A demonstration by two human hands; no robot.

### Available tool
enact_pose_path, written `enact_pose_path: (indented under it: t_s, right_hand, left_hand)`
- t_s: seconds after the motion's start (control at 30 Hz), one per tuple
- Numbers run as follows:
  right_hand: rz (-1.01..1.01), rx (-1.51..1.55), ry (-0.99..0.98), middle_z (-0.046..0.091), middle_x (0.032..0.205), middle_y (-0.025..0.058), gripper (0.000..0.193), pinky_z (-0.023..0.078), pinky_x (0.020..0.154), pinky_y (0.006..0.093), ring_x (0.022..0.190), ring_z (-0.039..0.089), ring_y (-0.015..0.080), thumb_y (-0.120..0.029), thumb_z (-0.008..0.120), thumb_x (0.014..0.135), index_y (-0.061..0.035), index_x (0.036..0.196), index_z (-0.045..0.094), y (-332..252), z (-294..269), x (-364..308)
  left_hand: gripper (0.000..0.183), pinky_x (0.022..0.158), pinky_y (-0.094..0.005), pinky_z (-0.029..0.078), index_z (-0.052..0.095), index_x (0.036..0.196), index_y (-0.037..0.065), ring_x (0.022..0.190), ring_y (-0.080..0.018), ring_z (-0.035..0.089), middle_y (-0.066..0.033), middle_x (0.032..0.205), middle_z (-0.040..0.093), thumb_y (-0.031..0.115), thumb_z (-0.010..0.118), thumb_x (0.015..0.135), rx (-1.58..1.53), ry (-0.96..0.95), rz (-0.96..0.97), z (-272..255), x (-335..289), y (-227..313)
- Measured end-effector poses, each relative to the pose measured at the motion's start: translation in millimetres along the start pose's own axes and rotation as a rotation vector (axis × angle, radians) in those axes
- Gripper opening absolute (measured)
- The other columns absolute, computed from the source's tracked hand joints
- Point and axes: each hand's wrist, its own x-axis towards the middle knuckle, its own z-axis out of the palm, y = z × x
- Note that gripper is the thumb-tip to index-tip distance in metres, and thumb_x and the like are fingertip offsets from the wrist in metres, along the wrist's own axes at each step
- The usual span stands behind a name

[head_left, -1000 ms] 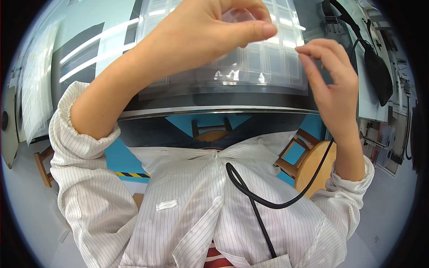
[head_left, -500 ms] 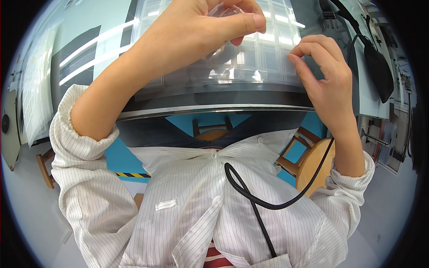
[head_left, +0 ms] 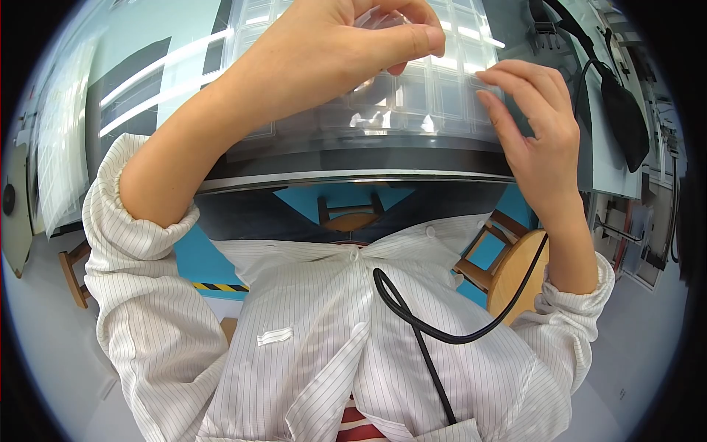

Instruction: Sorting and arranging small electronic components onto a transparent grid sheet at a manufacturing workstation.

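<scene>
- Up at the top of the view, over the dark workbench edge [head_left: 353,180], my left hand [head_left: 346,48] is curled, thumb and fingers pressed together on a small clear plastic piece [head_left: 383,18]; its shape is too blurred to tell, so I cannot say which way it points.
- Just below that hand lies a clear plastic tray with a grid of square pockets [head_left: 412,96], resting flat on the bench; its long axis runs left to right across the view, and its rows bend with the lens.
- To the right, my right hand [head_left: 534,132] stands loosely spread, fingers slightly bent, fingertips [head_left: 486,74] at the tray's right edge; I cannot tell whether they touch it, and it pinches nothing.
- At the far right, a black pouch-shaped object with a black strap [head_left: 622,110] lies on the bench, well apart from the tray.
- Far left, pale sheets with faint rows of print [head_left: 59,140] lie along the bench, too blurred to read.
- Under the bench, blue floor [head_left: 199,258] shows, with a short yellow-and-black striped tape strip [head_left: 221,287] at its lower edge.
- A round wooden stool [head_left: 515,272] stands by my right elbow, and another wooden stool [head_left: 350,217] sits beneath the bench.
- A black cable [head_left: 420,324] loops across my white pinstriped coat [head_left: 294,346].
</scene>
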Motion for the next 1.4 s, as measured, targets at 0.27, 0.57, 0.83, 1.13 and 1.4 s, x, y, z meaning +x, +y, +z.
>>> enact_pose_path:
  t_s: [0.27,0.57,0.83,1.13,1.4]
  right_hand:
    - [-0.017,0.020,-0.019,0.068,0.099,0.0091,0.019,0.051,0.082,0.0327,0.094,0.063,0.0245,0.002,0.074,0.082,-0.0010,0.100,0.071,-3,1,-2]
    - [0.013,0.043,0.030,0.061,0.098,0.0086,0.011,0.047,0.078,0.0272,0.086,0.058,0.0174,0.003,0.068,0.089,0.0005,0.096,0.061,-18,-12,1]
    - [0.150,0.486,-0.043,0.055,0.096,0.0048,0.008,0.044,0.073,0.0215,0.081,0.053,0.0103,0.002,0.059,0.098,0.0015,0.104,0.055,-43,-19,31]
    - [0.215,0.653,-0.001,0.059,0.096,0.0006,0.015,0.044,0.074,0.0200,0.081,0.052,0.0061,-0.005,0.054,0.103,0.0022,0.115,0.059,-58,-5,69]
    - [0.233,0.887,0.073,0.061,0.119,0.0108,0.040,0.047,0.090,0.0267,0.101,0.058,0.0124,-0.002,0.051,0.100,0.0027,0.140,0.048,-49,24,113]
  left_hand:
    - [0.022,0.075,-0.0236,0.047,0.068,0.106,-0.001,0.083,-0.0086,0.058,-0.0024,0.088,0.066,0.020,0.064,0.099,-0.068,-0.002,0.027,2,-1,-8]
    - [0.024,0.073,-0.0228,0.046,0.070,0.103,0.002,0.079,-0.0060,0.054,0.0013,0.087,0.065,0.025,0.066,0.099,0.124,0.051,0.230,6,-1,-19]
    - [0.022,0.083,-0.0272,0.050,0.069,0.104,0.000,0.090,-0.0114,0.061,-0.0043,0.096,0.068,0.021,0.063,0.100,0.002,-0.143,0.264,-6,-8,-4]
    - [0.037,0.079,-0.0342,0.050,0.068,0.099,0.002,0.089,-0.0194,0.063,-0.0099,0.089,0.068,0.039,0.069,0.094,0.048,0.133,0.330,-17,-9,-1]
    - [0.029,0.065,-0.0292,0.051,0.061,0.111,-0.002,0.070,-0.0137,0.064,-0.0095,0.080,0.067,0.026,0.057,0.101,-0.131,0.686,0.372,-94,0,12]
